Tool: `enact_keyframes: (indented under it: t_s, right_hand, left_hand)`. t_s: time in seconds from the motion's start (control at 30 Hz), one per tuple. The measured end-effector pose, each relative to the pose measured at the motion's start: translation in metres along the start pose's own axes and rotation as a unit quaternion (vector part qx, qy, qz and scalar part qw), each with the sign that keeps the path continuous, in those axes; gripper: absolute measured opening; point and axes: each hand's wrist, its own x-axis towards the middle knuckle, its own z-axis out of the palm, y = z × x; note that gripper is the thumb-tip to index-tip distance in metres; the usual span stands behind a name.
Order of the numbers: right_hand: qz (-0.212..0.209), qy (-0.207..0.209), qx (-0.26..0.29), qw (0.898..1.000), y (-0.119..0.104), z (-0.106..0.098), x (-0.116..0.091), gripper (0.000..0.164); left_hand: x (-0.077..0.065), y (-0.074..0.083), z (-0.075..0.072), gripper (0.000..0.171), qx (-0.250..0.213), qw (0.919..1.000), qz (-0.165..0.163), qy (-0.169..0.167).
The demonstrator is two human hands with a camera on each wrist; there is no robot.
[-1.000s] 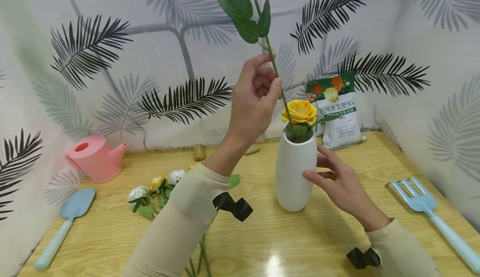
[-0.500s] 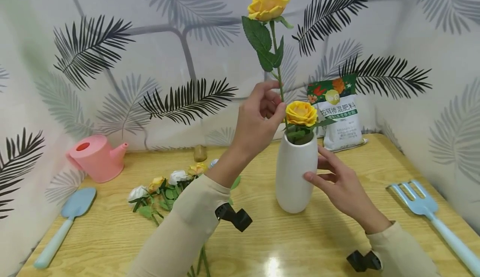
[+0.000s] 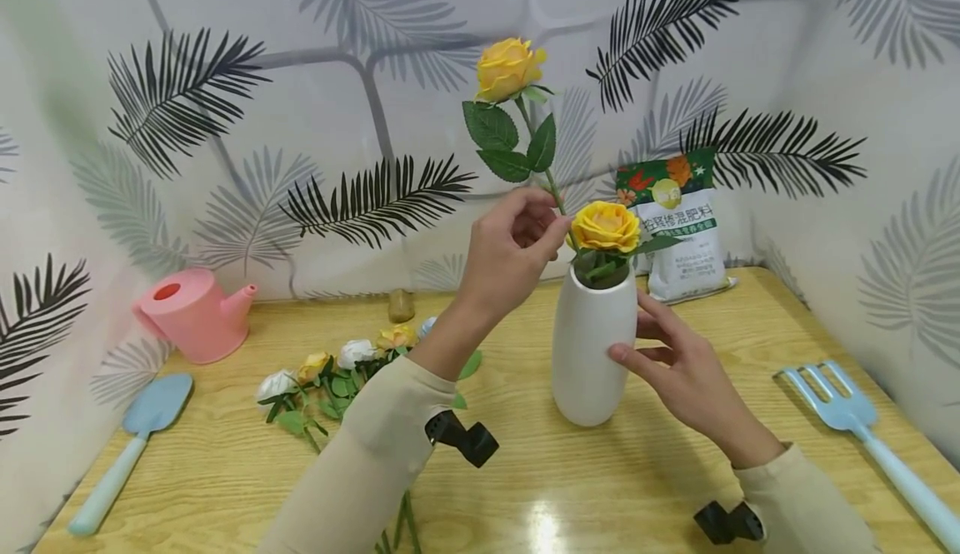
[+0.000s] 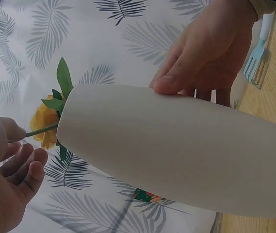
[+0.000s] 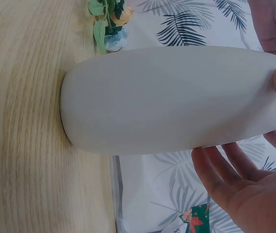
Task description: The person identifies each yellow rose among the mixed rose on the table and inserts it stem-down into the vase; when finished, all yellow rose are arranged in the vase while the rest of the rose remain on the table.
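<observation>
In the head view my left hand (image 3: 501, 262) pinches the stem of a long yellow rose (image 3: 510, 71) between thumb and fingers. The stem slants down into the mouth of a white vase (image 3: 591, 354), as the left wrist view also shows. A second yellow rose (image 3: 606, 226) sits low in the vase, its bloom just above the rim. My right hand (image 3: 686, 371) holds the vase from the right, thumb on the near side and fingers behind. The vase stands upright on the wooden table. Inside it, the stem ends are hidden.
Loose white and yellow roses (image 3: 356, 356) lie left of the vase, partly behind my left sleeve. A pink watering can (image 3: 197, 316) and blue trowel (image 3: 156, 404) are at the left. A fertilizer bag (image 3: 681, 237) stands behind; a blue hand fork (image 3: 847, 408) lies right.
The long yellow rose has come down, its stem deeper in the vase and its bloom tilted left. My left hand has lowered with it. The right hand stays on the vase.
</observation>
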Motion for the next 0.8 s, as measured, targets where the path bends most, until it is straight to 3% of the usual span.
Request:
enact_keyframes:
  t_s: [0.6,0.8]
  right_hand:
    - [-0.004,-0.005,0.006,1.0,0.0009,-0.0011,-0.0007,0.069]
    - [-0.005,-0.002,0.006,1.0,0.0009,-0.0012,-0.0008,0.068]
  left_hand:
    - [0.0005,0.0053,-0.0027,0.01,0.011,0.9996,-0.021,-0.016]
    - [-0.0004,0.0055,-0.0039,0.014,0.056,0.9974,-0.03,-0.034]
